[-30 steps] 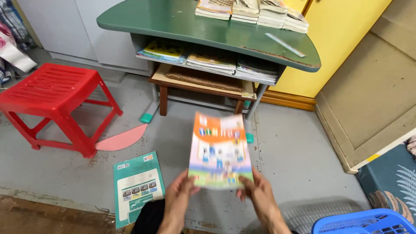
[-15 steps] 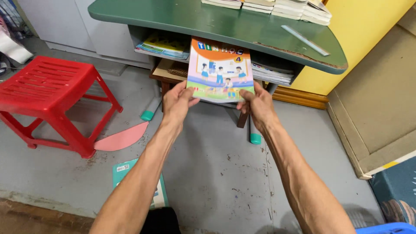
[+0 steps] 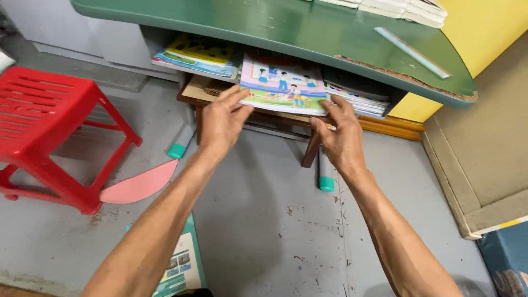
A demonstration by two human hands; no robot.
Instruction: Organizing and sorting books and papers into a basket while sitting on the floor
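**Colourful booklet at the shelf under the green counter**

We hold a thin illustrated booklet [image 3: 283, 83] with both hands, its far end already under the green counter [image 3: 286, 27] and lying over the shelf [image 3: 181, 65] there. Our left hand [image 3: 223, 118] grips the booklet's near left corner, fingers spread along its edge; our right hand [image 3: 342, 135] has its fingers at the near right corner, the thumb tucked below. The cover shows a pale purple band with small cartoon figures and a green strip along the near edge.

On the same shelf, left of the booklet, lies a flat stack of booklets with a blue and yellow cover [image 3: 201, 54]. Right of the booklet sits another stack [image 3: 357, 99], showing white page edges with coloured marks. Beneath the shelf a brown wooden stool [image 3: 311, 148] stands, a woven panel [image 3: 212, 88] on its top just left of the booklet.

On the counter, above and right of the booklet, a pale ruler [image 3: 412, 52] lies slanted, and white book stacks [image 3: 396, 6] sit at the far edge. Left of the counter stands a red plastic stool [image 3: 49, 121]; near its foot lies a pink half-round piece [image 3: 140, 184] on the grey floor [image 3: 275, 220]. Closer to us, below the booklet, a teal booklet [image 3: 181, 264] with small picture panels lies flat on the floor.
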